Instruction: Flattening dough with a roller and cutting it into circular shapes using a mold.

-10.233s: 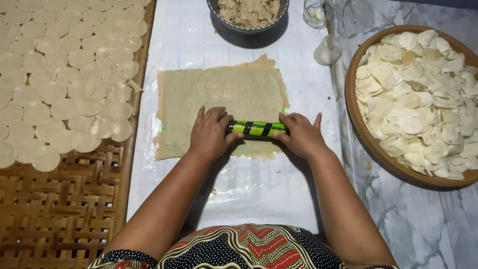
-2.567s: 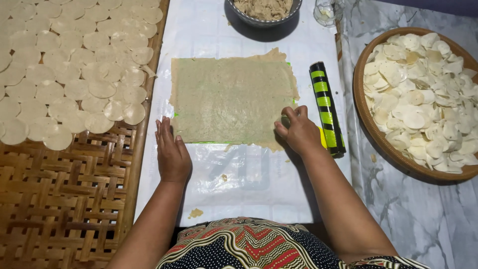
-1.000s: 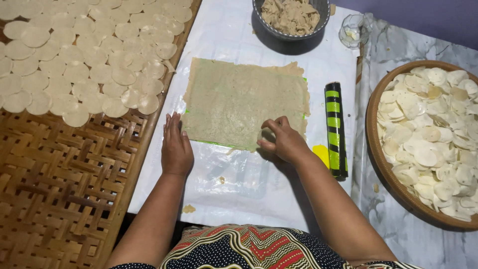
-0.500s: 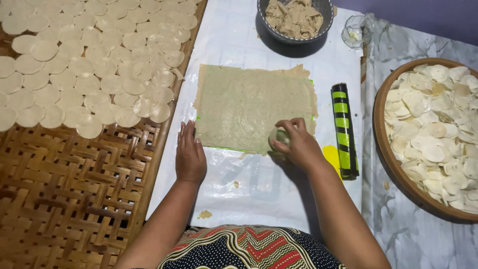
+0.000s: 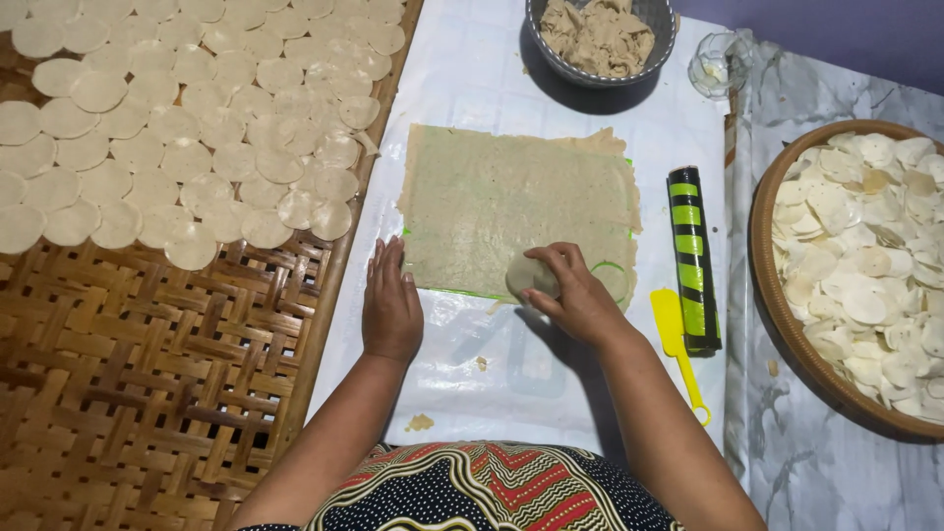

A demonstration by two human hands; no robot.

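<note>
A thin rectangular dough sheet (image 5: 516,202) lies flat on the white plastic cover of the desk (image 5: 472,88), rolled out over a green-edged mat. The right hand (image 5: 570,290) rests at the sheet's near edge, its fingers (image 5: 551,258) curled over a round cut-out dough disc (image 5: 531,275) and grasping it (whether the disc is fully lifted clear cannot be told). Just right of it, a circular cut mark (image 5: 612,280) shows in the sheet. The left hand (image 5: 390,305) lies palm-down on the cover just beside the sheet's near-left corner, fingers straight and released, holding nothing.

A black-and-green striped rolling pin (image 5: 693,258) lies to the right of the sheet, with a yellow plastic scraper (image 5: 677,339) touching its near side. A round wooden tray (image 5: 787,315) heaped with dough discs stands at the far right. On the left, a woven bamboo mat (image 5: 147,374) carries rows of flat discs (image 5: 187,108). A grey bowl (image 5: 657,39) of dough scraps and a small glass (image 5: 716,67) stand at the far edge.
</note>
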